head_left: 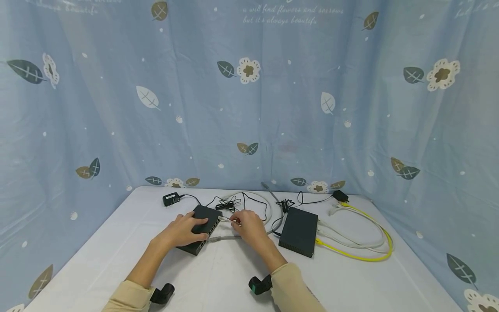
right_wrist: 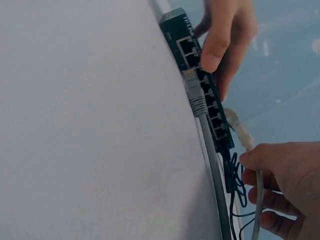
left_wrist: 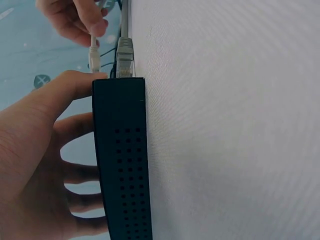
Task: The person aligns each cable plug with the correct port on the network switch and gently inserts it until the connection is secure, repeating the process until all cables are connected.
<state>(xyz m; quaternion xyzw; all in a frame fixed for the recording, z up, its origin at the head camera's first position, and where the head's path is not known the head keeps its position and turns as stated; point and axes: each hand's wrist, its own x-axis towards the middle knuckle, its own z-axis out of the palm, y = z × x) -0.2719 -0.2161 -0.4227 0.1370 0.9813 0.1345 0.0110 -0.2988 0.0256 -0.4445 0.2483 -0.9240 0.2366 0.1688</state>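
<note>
A black network switch (head_left: 210, 213) lies on the table, its row of ports (right_wrist: 207, 87) facing right. My left hand (head_left: 180, 231) rests on the switch, fingers spread across its top and thumb at the port edge. My right hand (head_left: 248, 227) pinches a whitish network cable (right_wrist: 258, 200) just behind its plug (right_wrist: 243, 136). That plug is close to the far end of the port row. A thicker grey cable's plug (right_wrist: 195, 92) sits at a port nearer the front, below my left thumb.
Right of my hands, a second black switch (head_left: 299, 232) has white cables and a yellow cable (head_left: 366, 259) at its side. Power adapters (head_left: 171, 199) (head_left: 340, 196) and thin black cords lie toward the back. A blue patterned curtain (head_left: 249, 108) stands behind the table.
</note>
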